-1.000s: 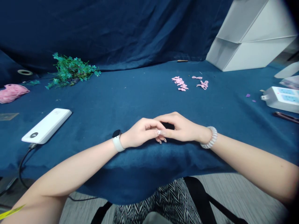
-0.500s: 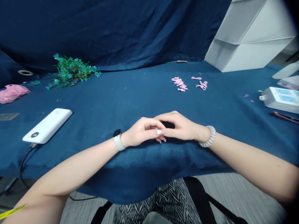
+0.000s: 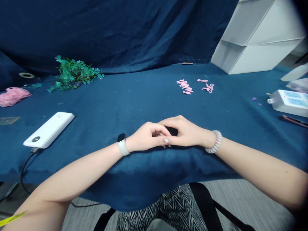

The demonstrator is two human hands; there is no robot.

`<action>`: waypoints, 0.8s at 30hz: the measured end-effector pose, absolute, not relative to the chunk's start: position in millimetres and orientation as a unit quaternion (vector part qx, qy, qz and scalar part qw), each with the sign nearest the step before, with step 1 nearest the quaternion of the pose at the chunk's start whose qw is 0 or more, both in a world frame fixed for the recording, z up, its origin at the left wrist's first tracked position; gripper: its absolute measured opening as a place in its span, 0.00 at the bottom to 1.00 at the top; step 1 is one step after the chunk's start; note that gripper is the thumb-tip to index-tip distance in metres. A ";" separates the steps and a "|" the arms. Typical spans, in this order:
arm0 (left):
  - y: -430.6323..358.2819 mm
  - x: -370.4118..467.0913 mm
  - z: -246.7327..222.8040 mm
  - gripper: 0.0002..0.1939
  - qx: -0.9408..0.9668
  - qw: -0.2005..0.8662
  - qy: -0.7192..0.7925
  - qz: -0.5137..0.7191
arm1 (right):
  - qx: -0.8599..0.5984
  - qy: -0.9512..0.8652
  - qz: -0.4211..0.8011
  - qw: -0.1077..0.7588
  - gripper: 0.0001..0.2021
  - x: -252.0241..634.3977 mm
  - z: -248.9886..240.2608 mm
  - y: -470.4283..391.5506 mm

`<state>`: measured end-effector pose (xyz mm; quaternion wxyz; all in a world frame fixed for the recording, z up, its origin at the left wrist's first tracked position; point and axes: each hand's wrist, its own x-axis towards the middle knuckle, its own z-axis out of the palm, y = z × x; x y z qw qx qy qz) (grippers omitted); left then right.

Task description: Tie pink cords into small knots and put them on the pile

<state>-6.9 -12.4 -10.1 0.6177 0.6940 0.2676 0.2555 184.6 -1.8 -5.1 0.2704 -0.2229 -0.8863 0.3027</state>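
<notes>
My left hand (image 3: 146,136) and my right hand (image 3: 186,131) rest together near the front edge of the blue cloth. Their fingers overlap and curl inward, and the thumb tips meet in the middle. No object shows in either hand; a dark gap lies between them, and some fingertips are hidden. A watch with a pale strap (image 3: 123,147) is on my left wrist, and a clear coiled band (image 3: 215,141) circles the right one. Beyond my hands lie small pink looped cord pieces (image 3: 184,86), with a few more pink loops (image 3: 208,88) beside them.
To the left are a white power bank (image 3: 50,130) with a black cable, a pink bundle (image 3: 13,97), green artificial sprigs (image 3: 74,73) and a tape roll (image 3: 26,75). White boxes (image 3: 260,57), a power strip (image 3: 290,102) and a dark pen-like item (image 3: 293,121) are at right.
My joined hands have shifted very slightly, with the thumbs lower and the fingers tucked a little closer together. Everything on the cloth stays in place.
</notes>
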 end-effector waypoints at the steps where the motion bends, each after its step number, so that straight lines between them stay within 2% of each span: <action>1: -12.2 -6.6 -10.3 0.15 0.696 0.617 0.267 0.252 | -0.224 -0.890 0.294 0.268 0.11 184.1 -5.5 -2.5; 9: -13.2 -5.1 -6.2 0.11 0.709 0.597 0.285 0.245 | -0.225 -0.887 0.302 0.268 0.14 184.6 -7.7 -2.2; 16: -13.9 -4.8 -6.6 0.09 0.719 0.590 0.275 0.243 | -0.217 -0.885 0.309 0.273 0.13 185.4 -8.1 -0.8; 24: -15.0 -6.4 -4.7 0.11 0.724 0.590 0.260 0.244 | -0.224 -0.883 0.313 0.269 0.15 184.7 -6.7 -1.4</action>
